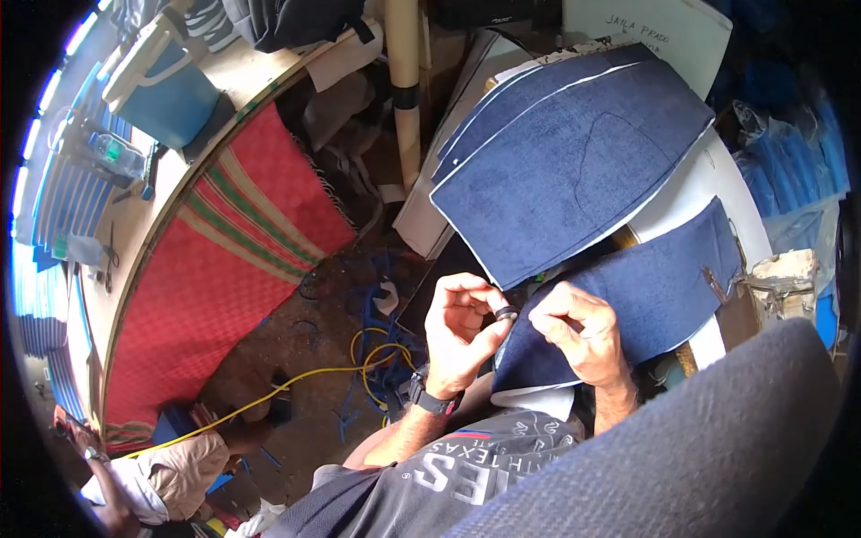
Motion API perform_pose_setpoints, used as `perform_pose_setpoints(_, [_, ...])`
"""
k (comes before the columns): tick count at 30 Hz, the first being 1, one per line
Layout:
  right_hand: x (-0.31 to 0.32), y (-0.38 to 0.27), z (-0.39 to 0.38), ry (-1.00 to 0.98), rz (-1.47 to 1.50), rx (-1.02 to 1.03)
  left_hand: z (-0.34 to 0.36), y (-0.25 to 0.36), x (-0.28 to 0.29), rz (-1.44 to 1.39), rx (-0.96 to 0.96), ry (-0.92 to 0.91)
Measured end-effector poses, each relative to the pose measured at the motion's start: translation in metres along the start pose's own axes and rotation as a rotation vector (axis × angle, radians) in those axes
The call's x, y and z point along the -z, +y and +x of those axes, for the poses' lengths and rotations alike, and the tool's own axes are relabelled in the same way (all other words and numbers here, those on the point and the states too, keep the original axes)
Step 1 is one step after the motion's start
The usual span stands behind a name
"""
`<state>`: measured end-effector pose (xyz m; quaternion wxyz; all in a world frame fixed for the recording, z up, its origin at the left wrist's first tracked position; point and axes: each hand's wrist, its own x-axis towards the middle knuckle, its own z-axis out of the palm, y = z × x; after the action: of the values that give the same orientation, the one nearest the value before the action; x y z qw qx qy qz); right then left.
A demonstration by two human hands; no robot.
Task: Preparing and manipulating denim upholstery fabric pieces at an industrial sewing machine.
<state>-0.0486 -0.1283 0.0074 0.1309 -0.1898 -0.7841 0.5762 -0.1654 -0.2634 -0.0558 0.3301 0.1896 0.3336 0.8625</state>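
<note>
My left hand (pixel 456 336), with a black watch on its wrist, pinches a small dark round piece (pixel 507 314) with a pale middle between thumb and forefinger. It looks like a ring or spool; its exact kind is unclear. Close by on the right, my right hand (pixel 583 330) has its fingers pressed together. Whatever they hold, if anything, is too small to see. Under my right hand lies a dark blue fabric piece (pixel 655 287) with a white underside. Beyond both hands, a larger stack of blue fabric panels (pixel 574 161) bears a thin curved line, perhaps thread.
A curved table (pixel 143 255) with a red striped cloth (pixel 224 296) on its side carries a blue cooler (pixel 166 90). A yellow cord (pixel 296 381) crosses the littered floor. Another person (pixel 170 475) is at lower left. A grey padded roll (pixel 717 430) fills the lower right.
</note>
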Motion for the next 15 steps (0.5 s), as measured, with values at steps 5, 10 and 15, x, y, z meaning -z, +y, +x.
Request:
perform_pose_setpoints(5, [-0.003, -0.006, 0.002, 0.171, -0.044, 0.254, -0.003, -0.003, -0.001, 0.084, -0.002, 0.001])
perform_pose_setpoints(10, [-0.003, -0.008, -0.003, 0.146, 0.079, 0.163, -0.004, -0.005, -0.003, 0.328, -0.066, -0.081])
perform_pose_setpoints(15, [-0.007, 0.002, -0.004, 0.052, 0.134, 0.272, -0.005, -0.001, -0.005, 0.569, -0.062, -0.173])
